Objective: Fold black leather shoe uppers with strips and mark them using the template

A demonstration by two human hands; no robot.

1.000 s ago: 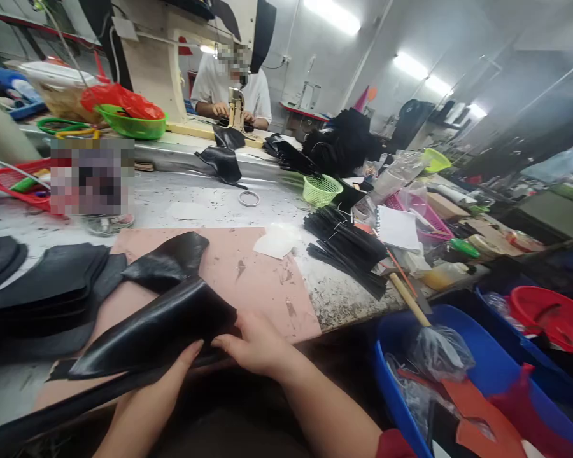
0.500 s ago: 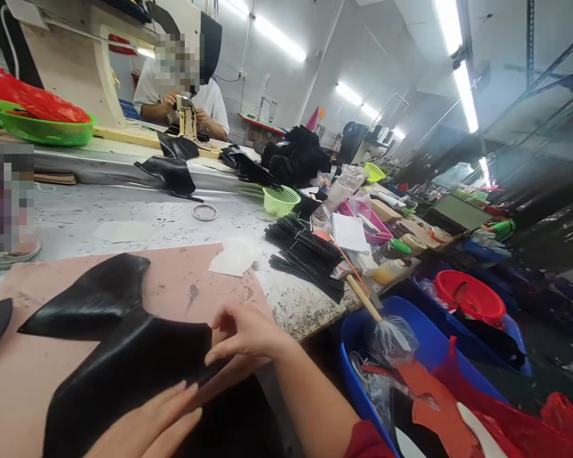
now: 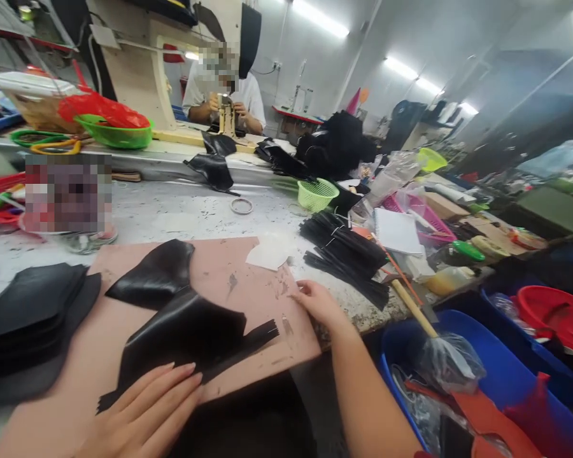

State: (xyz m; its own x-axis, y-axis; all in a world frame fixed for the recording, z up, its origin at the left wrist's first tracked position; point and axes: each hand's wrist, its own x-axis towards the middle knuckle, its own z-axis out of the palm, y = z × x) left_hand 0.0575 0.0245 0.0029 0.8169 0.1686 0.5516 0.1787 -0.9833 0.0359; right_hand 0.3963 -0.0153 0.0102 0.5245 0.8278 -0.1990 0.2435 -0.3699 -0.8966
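Note:
My left hand (image 3: 148, 407) lies flat, fingers stretched out, on a black leather piece (image 3: 186, 327) and a narrow black zipper-like strip (image 3: 260, 337) along its near edge. The strip's jagged ends stick out on both sides of the hand. The leather piece joins a second black leather panel (image 3: 155, 273) behind it; both rest on a pink board (image 3: 258, 296). At the board's right edge is my right hand (image 3: 322, 308), with thumb and finger apart and nothing visible between them. Its other fingers are partly hidden.
Stacked black pieces (image 3: 28, 318) lie at left. Beyond the board are a white paper piece (image 3: 270, 251), a tape ring (image 3: 241, 205), bundled black strips (image 3: 341, 242) and a green basket (image 3: 318, 194). A blue bin (image 3: 463, 331) stands below the right edge. A co-worker (image 3: 253, 98) sits at a sewing machine.
My right hand has left the leather piece's right end and moved right to the board's edge, exposing the strip's end. The left hand stays on the leather. The view has swung left.

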